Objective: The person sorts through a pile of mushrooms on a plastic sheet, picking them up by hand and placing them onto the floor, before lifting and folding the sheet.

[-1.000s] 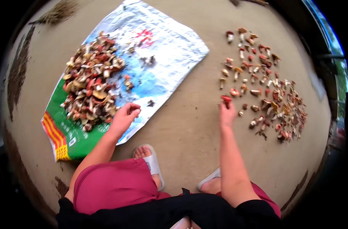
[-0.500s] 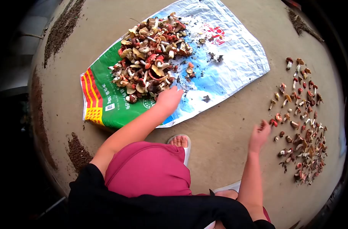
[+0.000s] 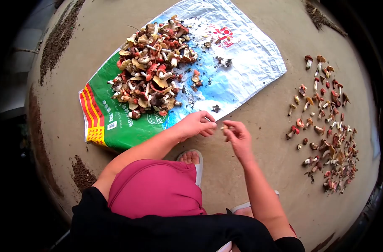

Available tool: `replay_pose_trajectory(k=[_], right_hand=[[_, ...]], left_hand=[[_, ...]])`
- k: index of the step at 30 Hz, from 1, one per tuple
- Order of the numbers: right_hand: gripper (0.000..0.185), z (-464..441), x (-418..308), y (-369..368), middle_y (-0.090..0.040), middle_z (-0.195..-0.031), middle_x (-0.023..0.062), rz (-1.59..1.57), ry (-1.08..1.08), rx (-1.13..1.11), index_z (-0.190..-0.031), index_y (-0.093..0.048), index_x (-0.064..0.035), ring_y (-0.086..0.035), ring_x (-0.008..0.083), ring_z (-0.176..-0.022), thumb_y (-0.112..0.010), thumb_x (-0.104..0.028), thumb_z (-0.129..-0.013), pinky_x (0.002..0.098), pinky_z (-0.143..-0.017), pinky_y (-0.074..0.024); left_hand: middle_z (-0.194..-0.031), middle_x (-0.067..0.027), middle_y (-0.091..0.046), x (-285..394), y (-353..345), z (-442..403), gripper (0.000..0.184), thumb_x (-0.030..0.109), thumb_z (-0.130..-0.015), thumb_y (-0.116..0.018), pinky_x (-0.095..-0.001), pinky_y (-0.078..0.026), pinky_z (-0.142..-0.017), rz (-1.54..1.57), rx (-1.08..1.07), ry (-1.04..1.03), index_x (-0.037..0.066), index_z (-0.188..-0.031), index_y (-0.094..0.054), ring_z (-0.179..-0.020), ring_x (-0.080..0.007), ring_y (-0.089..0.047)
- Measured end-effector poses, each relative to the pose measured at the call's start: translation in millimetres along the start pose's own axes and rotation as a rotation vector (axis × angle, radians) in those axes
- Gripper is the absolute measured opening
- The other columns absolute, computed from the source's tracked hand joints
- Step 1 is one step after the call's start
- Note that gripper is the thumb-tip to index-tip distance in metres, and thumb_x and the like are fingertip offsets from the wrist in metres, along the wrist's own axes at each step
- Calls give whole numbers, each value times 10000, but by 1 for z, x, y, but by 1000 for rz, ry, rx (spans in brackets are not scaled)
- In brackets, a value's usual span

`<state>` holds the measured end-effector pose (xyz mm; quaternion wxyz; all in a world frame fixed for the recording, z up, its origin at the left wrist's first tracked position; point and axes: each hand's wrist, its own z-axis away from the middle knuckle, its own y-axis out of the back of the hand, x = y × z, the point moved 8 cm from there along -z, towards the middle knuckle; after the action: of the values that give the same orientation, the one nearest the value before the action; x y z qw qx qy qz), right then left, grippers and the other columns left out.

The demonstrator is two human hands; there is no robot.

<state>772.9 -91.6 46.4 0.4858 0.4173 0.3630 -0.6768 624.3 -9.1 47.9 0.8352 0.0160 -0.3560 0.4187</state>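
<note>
Close together over the sack's lower edge, my two hands nearly meet at the fingertips. My left hand is closed, thumb against bent fingers; whatever it may hold is hidden. My right hand pinches a small pale piece, perhaps a bit of mushroom, too small to name surely. Above and left of my hands, a heaped pile of mushrooms with red and tan caps and pale stems lies on a flattened printed sack. To the right, many mushrooms are spread on the ground.
Dark crumbs of debris dot the white part of the sack. A broom-like bundle of twigs lies at the upper right. My sandalled foot rests below the sack. Dark gravelly patches mark the ground at left.
My left hand has come away from the pile's lower edge, down and slightly right. My right hand has swung left from beside the spread mushrooms to meet it. The view has shifted slightly.
</note>
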Motion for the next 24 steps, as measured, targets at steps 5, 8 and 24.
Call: replay_pose_trajectory(k=[5,8,24], right_hand=[[236,0,-26,140,-627,-1000,117,961,265,487,-1095,-623,-61,-647,263,-866,-646,-55,-860,371,-735,-544],[233,-8,-21,189,-627,-1020,116,1203,94,554,-1090,-601,-73,-644,297,-910,-650,-105,-865,408,-766,-532],[240,-26,6,-13,-639,-1066,67,-455,-256,-17,-1183,-614,-55,-619,146,-926,-559,-165,-977,284,-746,-523]], left_hand=[[-976,-183,-618,52,64,14,161,59,-847,-594,-390,-561,-689,-1436,587,-481,24,-1004,-607,-871,-317,-678],[-938,-156,-586,36,78,-1,130,17,-822,-566,-420,-559,-684,-1614,566,-302,37,-947,-597,-865,-321,-667],[-959,-69,-664,63,-17,2,262,135,-853,-712,-298,-515,-692,-607,141,-456,48,-1089,-638,-758,-149,-628]])
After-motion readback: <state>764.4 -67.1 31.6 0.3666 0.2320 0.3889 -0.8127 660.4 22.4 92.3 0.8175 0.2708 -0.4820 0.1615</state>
